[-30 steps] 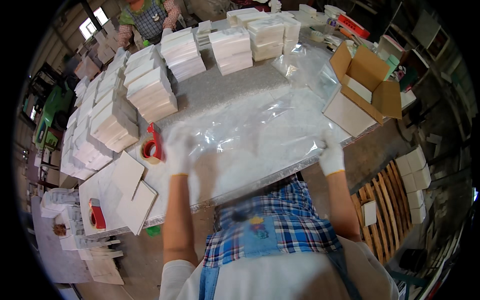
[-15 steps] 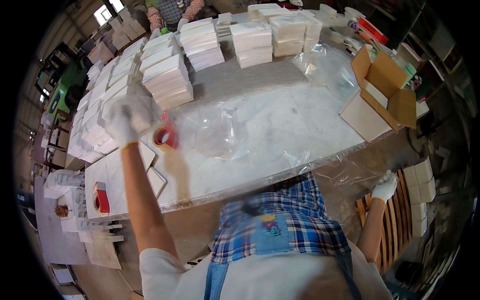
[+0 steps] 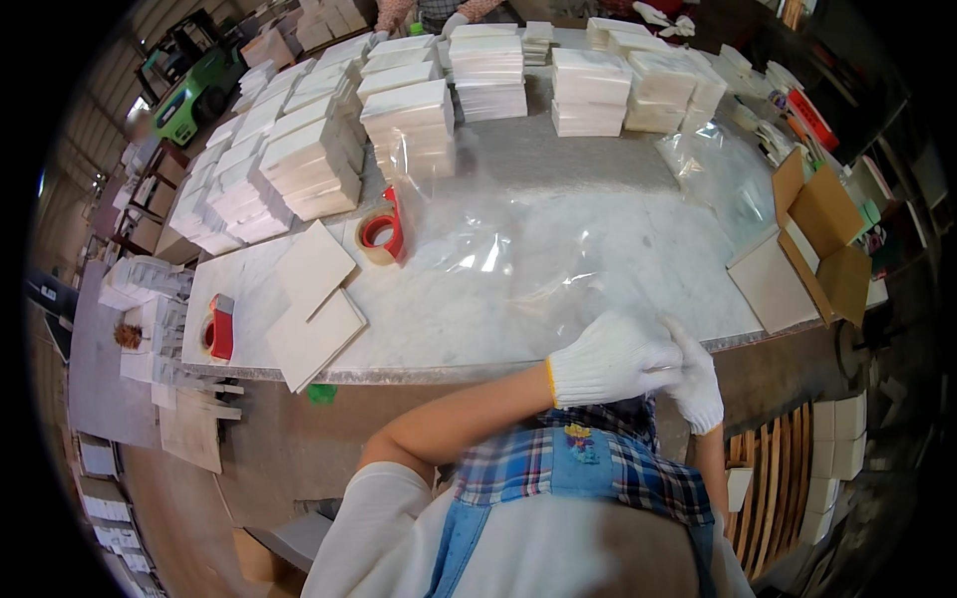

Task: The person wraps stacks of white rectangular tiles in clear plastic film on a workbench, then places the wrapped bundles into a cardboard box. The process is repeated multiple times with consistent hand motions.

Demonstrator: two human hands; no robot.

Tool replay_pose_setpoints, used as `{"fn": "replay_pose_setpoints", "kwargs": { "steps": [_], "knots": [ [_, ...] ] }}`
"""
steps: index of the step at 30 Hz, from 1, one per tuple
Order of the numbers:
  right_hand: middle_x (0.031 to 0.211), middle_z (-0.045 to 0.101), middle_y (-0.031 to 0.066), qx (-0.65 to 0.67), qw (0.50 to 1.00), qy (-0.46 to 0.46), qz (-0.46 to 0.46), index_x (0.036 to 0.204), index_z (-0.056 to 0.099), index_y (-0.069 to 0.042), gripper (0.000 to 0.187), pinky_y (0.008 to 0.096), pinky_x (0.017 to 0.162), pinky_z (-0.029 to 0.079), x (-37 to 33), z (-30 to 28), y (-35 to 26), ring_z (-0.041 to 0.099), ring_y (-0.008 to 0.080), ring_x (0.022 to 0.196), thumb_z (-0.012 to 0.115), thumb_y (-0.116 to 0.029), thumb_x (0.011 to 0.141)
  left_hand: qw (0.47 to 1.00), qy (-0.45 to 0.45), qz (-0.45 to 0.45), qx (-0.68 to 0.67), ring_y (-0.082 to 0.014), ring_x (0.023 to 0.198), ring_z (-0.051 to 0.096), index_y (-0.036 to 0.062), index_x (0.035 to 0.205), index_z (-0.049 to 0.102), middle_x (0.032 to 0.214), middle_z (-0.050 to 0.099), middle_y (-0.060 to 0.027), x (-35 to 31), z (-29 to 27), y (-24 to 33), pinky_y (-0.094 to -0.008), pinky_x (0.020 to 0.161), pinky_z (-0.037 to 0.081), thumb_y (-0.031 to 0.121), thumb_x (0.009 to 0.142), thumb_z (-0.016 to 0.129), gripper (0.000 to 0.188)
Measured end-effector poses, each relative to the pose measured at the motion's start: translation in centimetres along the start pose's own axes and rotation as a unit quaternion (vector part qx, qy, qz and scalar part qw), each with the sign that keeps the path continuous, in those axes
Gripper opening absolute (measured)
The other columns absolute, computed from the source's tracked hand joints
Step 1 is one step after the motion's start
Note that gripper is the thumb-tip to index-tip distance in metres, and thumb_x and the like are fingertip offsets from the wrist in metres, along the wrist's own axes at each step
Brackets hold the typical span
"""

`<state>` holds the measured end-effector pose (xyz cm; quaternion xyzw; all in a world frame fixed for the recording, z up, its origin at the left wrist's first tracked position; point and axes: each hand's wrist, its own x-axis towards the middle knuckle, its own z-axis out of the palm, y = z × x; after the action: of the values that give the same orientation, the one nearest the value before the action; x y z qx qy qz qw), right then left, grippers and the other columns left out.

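Both of my hands wear white knit gloves and meet at the table's front edge, before the plaid apron (image 3: 513,468). My left hand (image 3: 610,361) is closed, its fingertips against the other glove. My right hand (image 3: 695,384) curls toward it, one finger stretched upward and the rest partly covered. What lies between the fingers is hidden. Thin clear plastic bags (image 3: 478,244) spread over the tabletop just beyond the hands. Left of the bags stands a red tape dispenser with a roll (image 3: 381,235). Two flat pale square tiles (image 3: 317,267) lie partly overlapping nearby.
Tall stacks of white tiles (image 3: 407,118) line the table's far and left sides. An open cardboard box (image 3: 778,274) stands at the right edge. Another red tape dispenser (image 3: 218,329) sits at the left corner. A wooden slatted pallet (image 3: 773,488) is below right. Another person's gloved hand (image 3: 455,22) shows across the table.
My left hand has come from the tile stacks to the front edge. My right hand has moved up and left from beside the pallet to meet it. The view has shifted.
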<state>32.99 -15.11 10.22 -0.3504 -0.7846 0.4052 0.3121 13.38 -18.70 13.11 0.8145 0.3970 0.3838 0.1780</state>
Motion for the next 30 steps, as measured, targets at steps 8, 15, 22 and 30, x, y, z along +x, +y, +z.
{"fn": "replay_pose_setpoints", "kwargs": {
  "steps": [8, 15, 22, 30],
  "knots": [
    [0.097, 0.064, 0.0023, 0.232, 0.947, 0.129, 0.182, 0.144, 0.058, 0.0, 0.05, 0.0212, 0.063, 0.046, -0.1, 0.7, 0.5, 0.055, 0.0069, 0.074, 0.064, -0.01, 0.095, 0.956, 0.199, -0.073, 0.202, -0.0371, 0.11, 0.062, 0.0109, 0.093, 0.075, 0.122, 0.068, -0.0114, -3.1, -2.8, -9.0, -0.0474, 0.095, 0.051, 0.025, 0.085, 0.076, 0.017],
    [0.118, 0.066, 0.0128, 0.089, 0.877, 0.456, 0.122, 0.137, 0.061, 0.002, 0.037, 0.0267, 0.075, 0.054, -3.2, -6.3, 5.3, 0.064, 0.0165, 0.092, 0.056, -0.008, 0.101, 0.795, 0.07, -0.474, 0.372, -0.0409, 0.119, 0.062, 0.001, 0.135, 0.057, 0.134, 0.062, -0.0254, -5.7, -8.1, -18.7, -0.0494, 0.099, 0.05, 0.047, 0.077, 0.078, 0.077],
    [0.142, 0.059, 0.0188, 0.043, 0.786, 0.607, 0.107, 0.141, 0.058, 0.005, 0.037, 0.031, 0.102, 0.051, -7.5, -14.3, 7.1, 0.06, 0.0242, 0.123, 0.055, -0.014, 0.109, 0.76, -0.034, -0.566, 0.317, -0.0381, 0.122, 0.065, 0.0021, 0.127, 0.069, 0.134, 0.063, -0.0233, -2.8, -8.3, -18.4, -0.0482, 0.098, 0.055, 0.042, 0.079, 0.078, 0.063],
    [0.147, 0.055, 0.0154, 0.088, 0.813, 0.564, 0.115, 0.145, 0.054, 0.007, 0.041, 0.0321, 0.108, 0.047, -5.3, -10.8, 6.4, 0.057, 0.022, 0.127, 0.047, -0.018, 0.113, 0.768, -0.018, -0.464, 0.441, -0.0382, 0.091, 0.077, 0.0041, 0.099, 0.078, 0.099, 0.077, -0.0195, -6.6, -10.4, -27.0, -0.048, 0.076, 0.061, 0.014, 0.09, 0.063, 0.02]
  ]
}}
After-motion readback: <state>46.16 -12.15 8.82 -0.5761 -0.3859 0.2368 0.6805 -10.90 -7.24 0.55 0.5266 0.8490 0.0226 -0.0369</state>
